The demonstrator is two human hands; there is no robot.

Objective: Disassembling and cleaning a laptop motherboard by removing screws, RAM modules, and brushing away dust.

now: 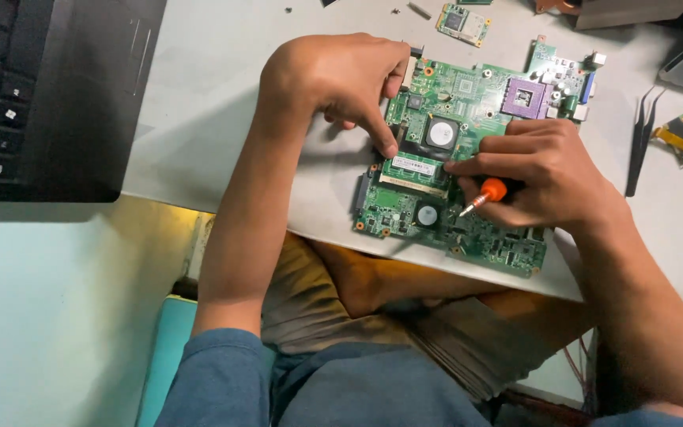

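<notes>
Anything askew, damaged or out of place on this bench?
Nothing looks damaged. The green circuit board juts past the table's near edge, over the person's lap. The right hand holds an orange-handled screwdriver; the left hand presses a memory module. Loose bits lie near a small card.

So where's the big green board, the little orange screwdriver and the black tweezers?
green circuit board [468, 87], head view, on its upper middle.
orange screwdriver [493, 190], head view, on its orange handle in the right hand.
black tweezers [640, 142], head view, mid-length of the legs.
</notes>
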